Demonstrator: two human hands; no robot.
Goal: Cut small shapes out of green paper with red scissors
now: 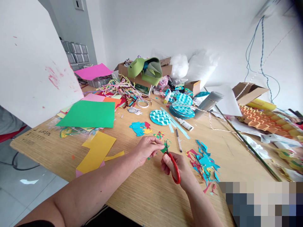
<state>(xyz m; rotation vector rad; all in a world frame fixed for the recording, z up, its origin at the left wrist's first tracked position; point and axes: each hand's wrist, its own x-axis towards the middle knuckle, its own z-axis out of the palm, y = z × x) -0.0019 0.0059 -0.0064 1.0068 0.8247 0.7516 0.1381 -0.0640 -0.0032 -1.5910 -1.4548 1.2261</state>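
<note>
My left hand [149, 147] pinches a small piece of green paper [164, 148] between thumb and fingers, above the table. Red-handled scissors [175, 170] are gripped in my right hand [174, 164], with their blades at the edge of the green paper. Just beyond my hands lie small red, yellow and green paper bits [159, 135]. Blue fish-shaped cutouts [137, 128] sit a little to the left, with red and yellow pieces beside them. A pen [178, 140] lies to the right of the scissors' tips.
Paper scraps [206, 160] are heaped right of my right hand. Yellow paper [99, 149] and a green sheet [88, 114] lie at left. Scalloped blue discs [181, 108], a glue tube [185, 124] and pipe cleaners [120, 85] are farther back. A long green stick [246, 138] crosses the right side.
</note>
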